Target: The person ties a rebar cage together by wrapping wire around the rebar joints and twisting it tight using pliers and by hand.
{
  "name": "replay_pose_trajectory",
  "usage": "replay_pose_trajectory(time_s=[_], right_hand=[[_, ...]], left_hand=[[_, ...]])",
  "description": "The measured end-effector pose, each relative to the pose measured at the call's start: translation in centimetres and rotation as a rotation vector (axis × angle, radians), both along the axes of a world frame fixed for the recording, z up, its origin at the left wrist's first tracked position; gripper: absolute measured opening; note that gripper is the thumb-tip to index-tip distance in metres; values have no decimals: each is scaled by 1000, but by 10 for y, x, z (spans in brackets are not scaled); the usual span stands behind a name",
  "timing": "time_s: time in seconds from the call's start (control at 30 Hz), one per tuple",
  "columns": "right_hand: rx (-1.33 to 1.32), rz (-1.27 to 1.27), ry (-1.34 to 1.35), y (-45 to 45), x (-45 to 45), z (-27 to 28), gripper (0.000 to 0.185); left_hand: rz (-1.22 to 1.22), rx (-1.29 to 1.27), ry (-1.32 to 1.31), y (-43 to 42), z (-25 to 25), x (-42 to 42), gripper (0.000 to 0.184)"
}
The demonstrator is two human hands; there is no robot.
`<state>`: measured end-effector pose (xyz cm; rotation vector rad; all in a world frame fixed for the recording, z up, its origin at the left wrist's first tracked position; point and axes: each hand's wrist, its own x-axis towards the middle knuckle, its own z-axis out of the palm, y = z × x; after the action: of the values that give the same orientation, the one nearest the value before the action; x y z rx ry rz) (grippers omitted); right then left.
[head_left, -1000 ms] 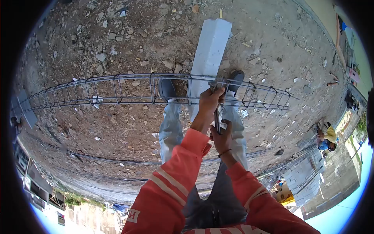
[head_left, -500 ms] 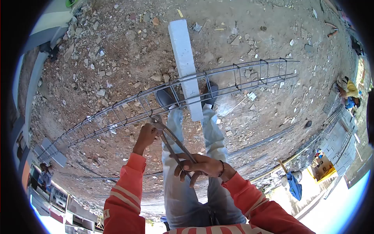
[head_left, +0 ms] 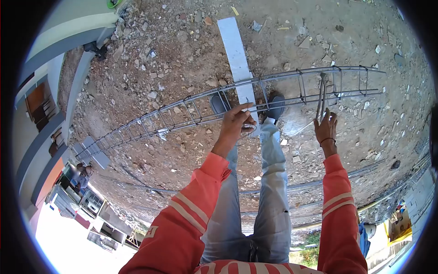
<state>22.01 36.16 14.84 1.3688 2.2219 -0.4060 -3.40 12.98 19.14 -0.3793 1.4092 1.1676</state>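
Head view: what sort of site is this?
Probably an outdoor building site: a long rebar cage spans the rubble-strewn ground, more long bars lie on the dirt, and one end of the cage rests on a grey block.

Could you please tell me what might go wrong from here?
The steel cage might slide off the white block onto the shoes. The pincers could drop, as the right hand seems loosely spread at their handles. The thin wire at the left hand could prick skin.
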Motion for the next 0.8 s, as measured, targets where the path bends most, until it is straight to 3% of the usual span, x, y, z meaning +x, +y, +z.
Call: replay_pose_trajectory(time_s=[0.07,0.13,0.2,0.27,0.3,0.37,0.5,0.57,0.6,0.67,0.7,0.73,0.8], right_hand=[[-133,130,408,-1,-3,17,65],[-408,61,631,-19,-44,70,66],[-645,-24,728,-46,-77,106,65],[-871,-188,825,-86,-87,103,51],[-880,-182,837,-96,-93,102,51],[-1146,-612,705,-110,-101,99,37],[-1047,-661,779,-140,-65,43,30],[-1013,-1113,622,-140,-48,33,31],[-1016,-1104,616,-142,-51,38,31],[-902,-904,300,-147,-59,47,36],[-610,-358,254,-152,-48,39,47],[-604,-359,250,-144,-63,53,47],[-289,47,590,-128,-94,82,56]], left_hand=[[60,6,15,12,6,15,25],[191,-2,-53,19,7,30,26],[248,-6,-90,27,16,46,27],[426,72,-145,33,25,58,26],[438,40,-97,33,29,60,25],[520,-16,-81,26,35,56,24],[583,-164,99,-6,29,28,18],[630,-248,188,-29,14,12,17],[588,-312,268,-36,9,4,16],[548,-369,344,-49,1,-1,15],[537,-233,275,-52,2,-1,15],[523,-96,206,-52,4,-3,14],[484,-59,129,-46,8,-5,16]])
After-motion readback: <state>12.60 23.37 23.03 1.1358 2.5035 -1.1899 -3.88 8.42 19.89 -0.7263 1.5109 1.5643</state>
